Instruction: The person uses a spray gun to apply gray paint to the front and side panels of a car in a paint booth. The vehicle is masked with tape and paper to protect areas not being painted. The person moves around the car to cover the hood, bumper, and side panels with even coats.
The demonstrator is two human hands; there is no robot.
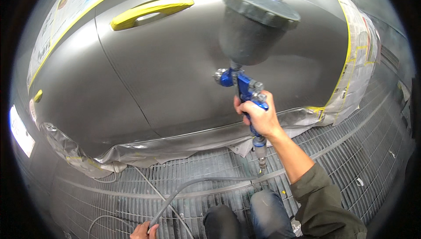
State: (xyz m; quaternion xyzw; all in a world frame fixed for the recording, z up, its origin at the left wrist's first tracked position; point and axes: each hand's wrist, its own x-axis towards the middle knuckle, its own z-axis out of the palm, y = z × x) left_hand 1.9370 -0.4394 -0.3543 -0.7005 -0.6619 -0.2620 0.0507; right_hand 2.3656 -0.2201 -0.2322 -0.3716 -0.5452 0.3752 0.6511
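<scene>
My right hand [262, 113] is wrapped round the grip of a blue spray gun [242, 85]. A dark grey paint cup [250, 33] with a lid sits on top of the gun, tilted a little. The gun's nozzle points left, close to a grey car door panel [175, 72]; whether paint is coming out cannot be seen. From the gun's lower end a grey air hose [193, 182] curves down and left. At the lower edge my left hand [142, 231] is closed round that hose, partly cut off by the picture's rim.
Yellow tape covers the door handle [151, 12]. Taped newspaper [57, 24] and clear masking film [175, 148] border the panels. Beneath is a metal grating floor [346, 160], with a thinner hose [153, 188] lying across it. My knees [267, 210] are at the bottom.
</scene>
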